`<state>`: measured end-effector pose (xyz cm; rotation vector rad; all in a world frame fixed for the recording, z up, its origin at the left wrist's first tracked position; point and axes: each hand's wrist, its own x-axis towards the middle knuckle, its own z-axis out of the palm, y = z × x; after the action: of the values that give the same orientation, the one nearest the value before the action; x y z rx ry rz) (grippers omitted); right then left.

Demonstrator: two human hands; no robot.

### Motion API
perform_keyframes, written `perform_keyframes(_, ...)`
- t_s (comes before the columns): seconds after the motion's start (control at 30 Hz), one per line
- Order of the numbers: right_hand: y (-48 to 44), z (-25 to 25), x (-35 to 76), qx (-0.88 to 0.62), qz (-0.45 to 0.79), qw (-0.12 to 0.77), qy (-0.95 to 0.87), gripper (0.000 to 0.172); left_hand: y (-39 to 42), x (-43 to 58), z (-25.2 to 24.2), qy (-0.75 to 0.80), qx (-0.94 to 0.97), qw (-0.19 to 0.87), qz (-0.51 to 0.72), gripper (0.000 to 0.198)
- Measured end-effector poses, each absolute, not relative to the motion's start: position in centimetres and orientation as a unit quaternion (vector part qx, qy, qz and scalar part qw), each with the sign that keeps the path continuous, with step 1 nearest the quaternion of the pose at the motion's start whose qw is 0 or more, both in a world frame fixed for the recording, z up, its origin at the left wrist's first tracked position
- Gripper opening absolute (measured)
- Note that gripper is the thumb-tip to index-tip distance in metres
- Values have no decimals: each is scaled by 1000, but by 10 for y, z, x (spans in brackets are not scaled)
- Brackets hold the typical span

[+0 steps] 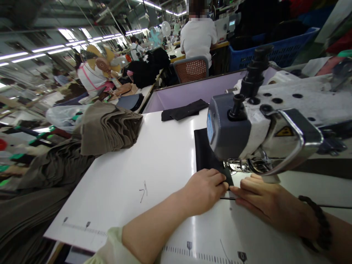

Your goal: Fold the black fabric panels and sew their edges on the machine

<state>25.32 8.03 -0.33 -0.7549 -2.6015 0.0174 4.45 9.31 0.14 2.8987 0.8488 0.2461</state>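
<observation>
A piece of black fabric (204, 150) lies flat on the white sewing table, partly under the head of a sewing machine (229, 126). My left hand (206, 190) is on its near end, fingers curled together and gripping the cloth by the presser foot (233, 167). Just right of it, my right hand (265, 200) rests on the machine bed with its fingers stretched out. The index fingertip touches the near corner of the fabric. The machine head hides part of the cloth.
Folded black pieces (184, 110) lie at the table's back edge. A stack of brown fabric (108, 128) sits at the left corner, with more brown cloth (52, 165) beside the table. Ruler marks (189, 249) run along the front. Ahead, a person in white (198, 38) sits by a blue crate (272, 51).
</observation>
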Motion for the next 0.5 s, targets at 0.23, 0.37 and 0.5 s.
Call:
perform_keyframes(0.23,82,-4,251,-286,4,211,-935,33,96,44,-1,281,954,58,89,22)
perform_keyframes(0.37,84,-10,252,-310,-1,207,-928,31,101,44,-1,295,950,60,85,22)
perform_keyframes(0.5,86,-16,253,-338,22,208,-918,28,107,45,-3,302,947,62,84,21)
